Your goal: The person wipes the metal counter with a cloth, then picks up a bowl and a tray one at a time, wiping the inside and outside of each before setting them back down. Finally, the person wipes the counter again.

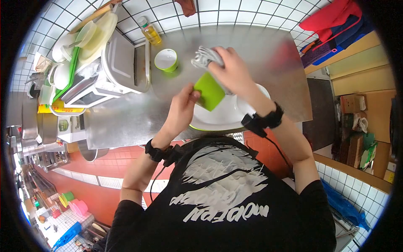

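My left hand [183, 106] holds a green cup [209, 91] by its side, thumb and fingers pinching it. The cup is tilted, and its inside is hidden from me. My right hand [233, 71] is closed on a crumpled grey cloth [204, 56], just above the cup. Both hands are over a large white dish [204, 119] with a green outer edge. A white bowl-like piece [242, 105] sits in that dish, partly behind my right forearm. Farther back, a second cup [166, 61], green outside and white inside, stands upright on the metal table.
The steel table [121, 119] runs against a white tiled wall. At the left is a dish rack [125, 63] with bowls, boards and trays. An oil bottle [150, 31] stands by the wall. Red and blue cloths [336, 21] hang at the right, near wooden shelves [359, 94].
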### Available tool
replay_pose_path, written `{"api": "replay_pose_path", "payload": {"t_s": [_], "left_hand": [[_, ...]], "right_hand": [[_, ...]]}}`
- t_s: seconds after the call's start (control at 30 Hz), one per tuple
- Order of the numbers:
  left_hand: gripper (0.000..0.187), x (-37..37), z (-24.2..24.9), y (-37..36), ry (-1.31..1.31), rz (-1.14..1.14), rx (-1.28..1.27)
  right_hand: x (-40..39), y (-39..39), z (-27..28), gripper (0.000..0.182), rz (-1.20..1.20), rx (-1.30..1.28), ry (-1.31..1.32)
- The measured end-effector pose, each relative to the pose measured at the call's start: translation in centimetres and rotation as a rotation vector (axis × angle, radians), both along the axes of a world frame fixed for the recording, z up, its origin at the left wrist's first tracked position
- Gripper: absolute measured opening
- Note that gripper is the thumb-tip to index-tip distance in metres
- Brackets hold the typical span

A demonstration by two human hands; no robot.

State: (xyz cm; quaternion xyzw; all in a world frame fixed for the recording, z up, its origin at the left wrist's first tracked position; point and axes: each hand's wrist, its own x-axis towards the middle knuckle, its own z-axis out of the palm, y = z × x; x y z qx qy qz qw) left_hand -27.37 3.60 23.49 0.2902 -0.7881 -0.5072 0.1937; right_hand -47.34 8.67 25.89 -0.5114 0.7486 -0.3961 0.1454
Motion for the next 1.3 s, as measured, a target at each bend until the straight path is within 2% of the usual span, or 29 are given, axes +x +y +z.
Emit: {"api": "replay_pose_path", "payload": {"t_s": [0.03,0.1,0.17,0.23,0.27,0.3,0.33,0.37,0.4,0.43,0.47,0.5,0.53,0.57,0.6,0.63,0.67,0.7,0.73,0.77,0.83,0.87,0.97,1.03,1.07,1.13,1.23,1.27,1.3], "left_hand": [[0.023,-0.4,-0.4,-0.1,0.001,0.003,0.001],[0.021,-1.3,-0.7,-0.2,0.303,0.205,0.287],[0.020,-1.0,0.0,0.0,0.327,0.214,0.338],[0.016,0.0,1.3,0.1,0.209,0.112,0.134],[0.016,0.6,2.0,-0.1,0.210,0.119,0.132],[0.017,1.3,2.9,-0.4,0.169,-0.020,-0.119],[0.020,1.5,3.7,-0.6,0.125,-0.160,-0.367],[0.020,1.4,4.8,-0.6,0.129,-0.157,-0.364],[0.020,1.1,6.1,-0.7,0.128,-0.248,-0.553],[0.020,1.0,6.7,-0.9,0.123,-0.336,-0.744],[0.042,1.1,6.1,-1.5,0.158,-0.321,-0.893],[0.042,0.9,5.4,-1.6,0.152,-0.310,-0.894],[0.057,0.2,4.5,-1.4,0.307,-0.110,-0.667],[0.073,-0.4,3.6,-1.0,0.454,0.084,-0.433],[0.094,-0.9,2.9,-0.5,0.573,0.093,-0.001],[0.094,-0.7,2.5,-0.5,0.572,0.090,-0.002],[0.093,-0.6,2.1,-0.4,0.616,-0.022,0.464],[0.092,-0.5,2.1,-0.2,0.637,-0.135,0.932],[0.090,-0.4,2.1,0.0,0.615,-0.140,0.937],[0.090,-0.3,2.4,0.0,0.613,-0.141,0.939],[0.088,0.0,3.1,-0.2,0.662,-0.122,1.099],[0.088,0.2,3.0,-0.3,0.663,-0.120,1.099],[0.085,0.8,1.7,-0.9,0.703,-0.117,1.171],[0.082,1.5,0.0,-1.1,0.931,-0.179,1.374],[0.082,1.9,-0.8,-1.5,0.930,-0.178,1.374],[0.079,2.6,-1.5,-2.3,0.858,0.103,1.345],[0.076,2.8,-1.5,-2.5,0.772,0.185,1.292],[0.076,2.7,-1.5,-2.4,0.770,0.181,1.295],[0.074,2.4,-1.4,-2.2,0.738,0.194,1.279]], "right_hand": [[1.6,0.4,0.3,0.042,0.003,0.001,0.001],[3.9,0.9,0.7,0.045,0.037,-0.412,0.411],[3.7,0.6,0.6,0.045,0.022,-0.412,0.477],[1.7,-1.0,-0.6,0.047,-0.108,-0.368,0.036],[0.1,-1.5,-0.5,0.039,-0.113,-0.057,-0.294],[-0.6,-0.9,-0.6,0.039,-0.110,-0.059,-0.292],[-1.2,0.0,-0.9,0.037,0.003,-0.007,-0.784],[-1.9,0.9,-1.4,0.037,0.122,0.053,-1.272],[-2.6,1.8,-3.0,0.040,0.319,0.003,-1.391],[-2.2,2.2,-2.7,0.040,0.327,0.012,-1.388],[-1.6,2.7,-2.4,0.043,0.278,-0.013,-1.331],[-1.0,3.0,-2.2,0.045,0.229,-0.040,-1.276],[-0.6,3.1,-2.4,0.045,0.237,-0.037,-1.278],[-0.2,3.1,-3.1,0.043,0.292,-0.183,-1.068],[0.4,3.0,-3.4,0.043,0.337,-0.324,-0.854],[0.7,2.8,-3.6,0.043,0.375,-0.460,-0.633],[1.0,2.2,-3.8,0.043,0.371,-0.461,-0.634],[1.6,1.0,-3.2,0.042,0.207,-0.461,-0.844],[1.8,0.3,-2.9,0.040,0.037,-0.457,-1.049],[1.6,0.1,-3.0,0.040,0.034,-0.457,-1.050],[1.3,0.0,-3.4,0.037,-0.034,-0.463,-0.365],[1.2,-0.1,-3.6,0.036,-0.063,-0.453,-0.024],[1.5,0.7,-3.8,0.038,-0.017,-0.297,0.015],[1.6,0.8,-2.8,0.040,0.027,-0.256,0.042],[1.4,0.9,-2.4,0.040,0.035,-0.276,0.051],[1.1,0.5,-1.2,0.041,0.031,-0.395,-0.024],[1.8,1.2,1.8,0.044,0.161,-0.281,0.069],[2.4,1.0,2.3,0.044,0.257,-0.316,0.153],[3.3,0.9,2.4,0.044,0.252,-0.315,0.156]]}}
